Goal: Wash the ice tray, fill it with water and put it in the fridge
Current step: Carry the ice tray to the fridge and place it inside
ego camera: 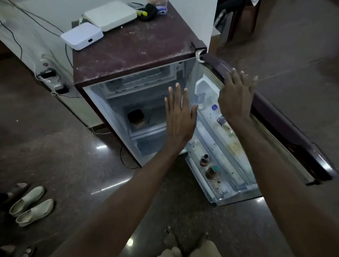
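Head view: the fridge (130, 50) stands open, its door (286, 125) swung out toward 3 o'clock. The left hand (179, 117) hovers flat, fingers straight, before the opening; the right hand (236, 97), fingers straight, is at the door's top edge, 1 o'clock. I cannot make out the ice tray.

Nothing here can be read as text, brand or number. A sticker (180, 68) on the inner wall of the fridge (130, 50), the labels on the small bottles (211, 172) in its door (286, 121) and the white print on a dark cloth (221, 16) are too blurred.
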Demonstrator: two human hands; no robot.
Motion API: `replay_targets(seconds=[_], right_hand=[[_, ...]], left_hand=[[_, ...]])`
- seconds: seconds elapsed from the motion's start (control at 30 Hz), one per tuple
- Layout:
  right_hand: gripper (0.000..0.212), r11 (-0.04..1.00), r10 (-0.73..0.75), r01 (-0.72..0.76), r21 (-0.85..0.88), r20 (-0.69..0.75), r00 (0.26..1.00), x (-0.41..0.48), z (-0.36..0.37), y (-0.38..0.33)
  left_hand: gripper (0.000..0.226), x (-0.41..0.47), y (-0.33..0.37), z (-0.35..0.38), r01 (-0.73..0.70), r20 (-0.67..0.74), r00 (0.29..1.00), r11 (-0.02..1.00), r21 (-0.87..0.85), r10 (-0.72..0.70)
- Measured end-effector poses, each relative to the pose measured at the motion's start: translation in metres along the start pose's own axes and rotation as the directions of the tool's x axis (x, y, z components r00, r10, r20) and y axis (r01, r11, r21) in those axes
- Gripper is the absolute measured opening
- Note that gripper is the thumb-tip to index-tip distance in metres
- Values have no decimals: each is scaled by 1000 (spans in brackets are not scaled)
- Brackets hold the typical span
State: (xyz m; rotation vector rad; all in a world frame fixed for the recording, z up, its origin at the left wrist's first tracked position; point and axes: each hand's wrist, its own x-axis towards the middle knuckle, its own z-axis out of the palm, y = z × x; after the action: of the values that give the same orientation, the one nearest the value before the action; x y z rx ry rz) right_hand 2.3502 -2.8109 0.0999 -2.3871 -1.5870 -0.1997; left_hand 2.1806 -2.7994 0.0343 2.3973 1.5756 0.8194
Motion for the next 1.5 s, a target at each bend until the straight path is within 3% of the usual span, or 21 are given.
replay_targets(seconds=[0.33,0.57,0.73,0.83,0.87,0.93,1.0,1.2,1.3,1.5], right_hand=[[57,995,-101,98,23,193,976,-10,-26,27],[47,961,-269,277,-8,205,941,-3,-37,32],[41,882,-444,468,-61,224,867,3,-36,34],[42,773,-588,621,-129,224,778,2,-31,35],[44,778,-587,618,-117,216,780,-1,-27,36],[48,878,-477,474,62,174,861,-14,-21,35],[49,903,-365,313,294,144,920,-25,-11,27],[41,808,-438,371,457,46,898,-29,1,-15],[42,767,-478,400,502,30,878,-34,11,-37],[56,738,-599,560,377,-18,801,-39,30,-76]], left_hand=[[62,-58,97,2,9,140,990,971,-240,25],[63,-100,151,-5,150,251,967,896,-418,-45],[61,-106,164,-32,212,208,971,832,-512,-119],[89,-101,162,-47,346,356,912,850,-397,-204],[98,-101,159,-51,375,391,891,857,-353,-229],[109,-100,152,-61,382,406,879,880,-284,-250],[113,-98,143,-72,376,416,869,905,-201,-269],[81,-98,118,-99,323,385,873,946,0,-298],[78,-106,111,-101,300,315,891,945,130,-326],[60,-104,73,-92,334,137,905,872,358,-403]])
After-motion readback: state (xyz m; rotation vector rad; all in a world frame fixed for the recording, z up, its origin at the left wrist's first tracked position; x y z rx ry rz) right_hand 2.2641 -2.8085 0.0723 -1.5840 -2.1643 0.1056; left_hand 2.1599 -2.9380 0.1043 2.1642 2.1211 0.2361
